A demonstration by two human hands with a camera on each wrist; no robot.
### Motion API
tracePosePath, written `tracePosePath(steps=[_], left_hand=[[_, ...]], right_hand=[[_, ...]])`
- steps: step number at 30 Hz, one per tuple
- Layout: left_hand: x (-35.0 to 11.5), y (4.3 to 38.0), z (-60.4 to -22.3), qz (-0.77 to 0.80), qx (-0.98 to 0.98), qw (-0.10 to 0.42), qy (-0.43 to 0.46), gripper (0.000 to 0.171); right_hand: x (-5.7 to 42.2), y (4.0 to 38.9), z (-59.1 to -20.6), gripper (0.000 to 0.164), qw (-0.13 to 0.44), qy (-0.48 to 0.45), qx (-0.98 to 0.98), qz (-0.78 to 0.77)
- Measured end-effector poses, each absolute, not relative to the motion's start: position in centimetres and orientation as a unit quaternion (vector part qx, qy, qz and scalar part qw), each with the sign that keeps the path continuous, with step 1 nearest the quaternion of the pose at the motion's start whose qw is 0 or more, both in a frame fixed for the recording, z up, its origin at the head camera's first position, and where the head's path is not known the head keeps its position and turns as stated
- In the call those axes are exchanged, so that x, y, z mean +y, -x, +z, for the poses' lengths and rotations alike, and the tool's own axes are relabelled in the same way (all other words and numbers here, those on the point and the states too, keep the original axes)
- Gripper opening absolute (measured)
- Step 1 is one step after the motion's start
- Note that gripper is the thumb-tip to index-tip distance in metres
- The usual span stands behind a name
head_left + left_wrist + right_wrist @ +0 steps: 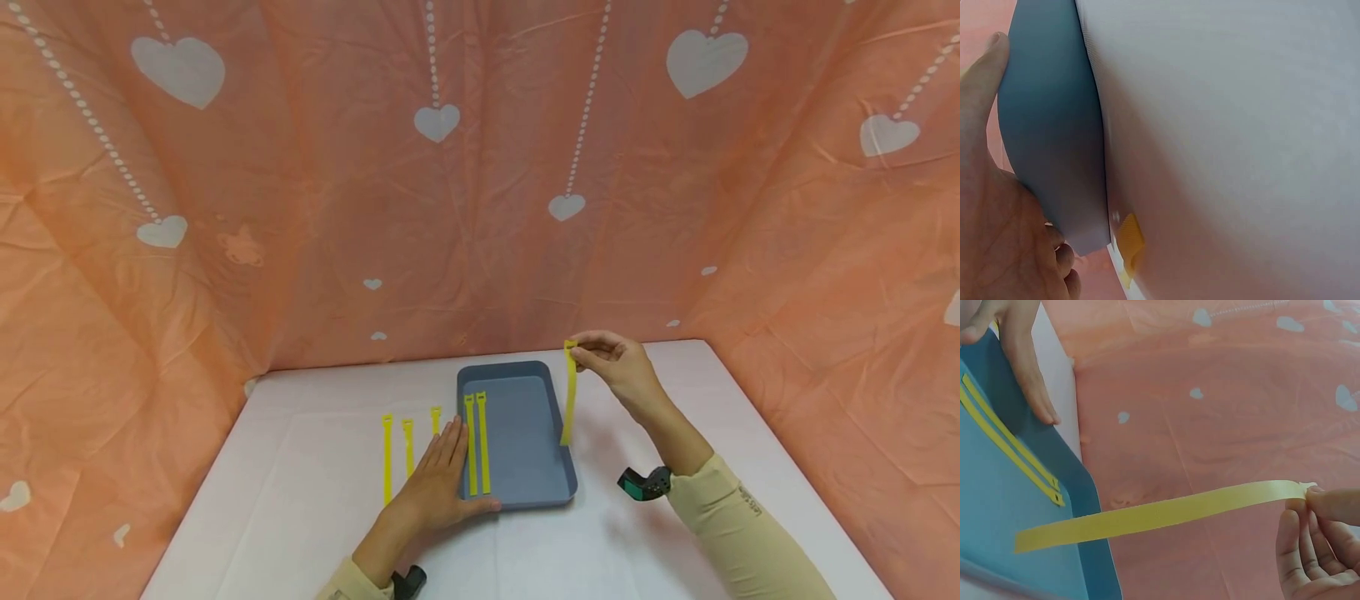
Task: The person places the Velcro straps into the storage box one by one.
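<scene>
Okay, on my feed the right hand [624, 371] has its grip pinching the slotted end of a yellow strap [570, 404], which hangs at the right rim of the blue-gray tray [525, 442]; I can't tell if its lower end touches. Left hand [432, 496] has fingers extended along the tray's left edge, thumb at the near rim. Two matching straps [483, 450] lie side by side inside. I count three loose straps [387, 458] left of it on the white tabletop [300, 483].

Soft, even light over the white tabletop [300, 467], with faint shadows (left wrist view dimmer, softer).
</scene>
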State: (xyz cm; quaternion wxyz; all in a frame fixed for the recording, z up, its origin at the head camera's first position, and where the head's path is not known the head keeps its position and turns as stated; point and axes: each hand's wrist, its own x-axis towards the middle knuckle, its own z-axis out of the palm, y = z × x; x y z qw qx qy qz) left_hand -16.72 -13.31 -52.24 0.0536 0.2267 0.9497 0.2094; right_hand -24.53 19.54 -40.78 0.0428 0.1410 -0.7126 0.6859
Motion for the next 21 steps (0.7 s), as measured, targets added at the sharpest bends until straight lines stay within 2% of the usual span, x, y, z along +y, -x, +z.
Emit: tracePosePath(steps=[21], left_hand=[[-13.1, 16.7, -51.6, 0.168, 0.959, 0.068, -0.217, 0.131]], right_hand=[[15.9, 23.6, -43.4, 0.027, -0.025, -0.155, -0.69, 0.707]])
